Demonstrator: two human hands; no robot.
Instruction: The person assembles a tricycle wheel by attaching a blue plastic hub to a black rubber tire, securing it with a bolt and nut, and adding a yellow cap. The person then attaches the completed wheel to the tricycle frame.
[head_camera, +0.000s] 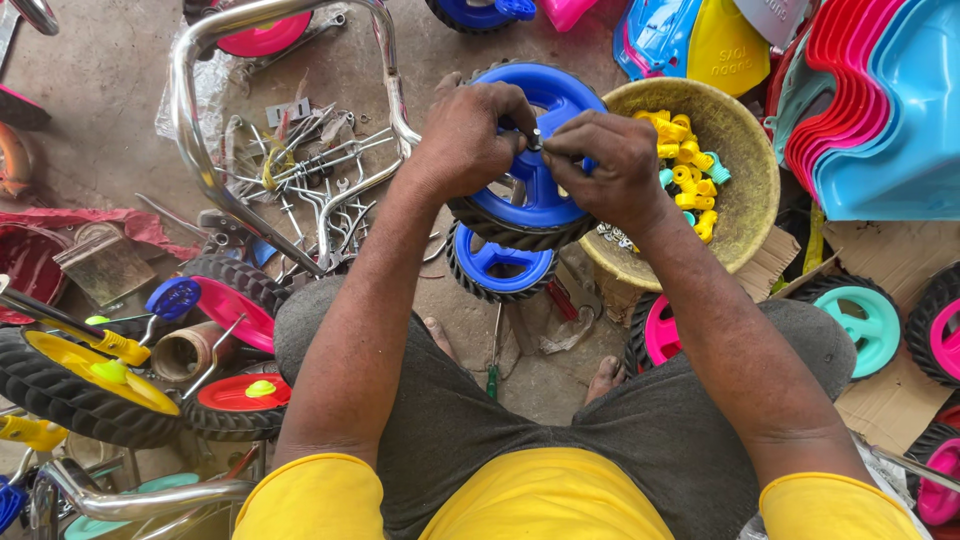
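I hold a small wheel with a blue plastic hub and black tyre (540, 200) in front of me, above the floor. My left hand (465, 140) grips its left side, fingers curled over the rim toward the hub. My right hand (610, 165) pinches a small metal piece (535, 138) at the hub's centre. A second blue wheel (500, 265) lies on the floor just below the held one.
A round tan basket (750, 190) with several small yellow plastic parts sits at right. Chrome handlebars (200, 130) and loose metal rods lie at left. Pink, red, yellow and teal wheels surround my knees; stacked coloured plastic seats (880, 110) fill the upper right.
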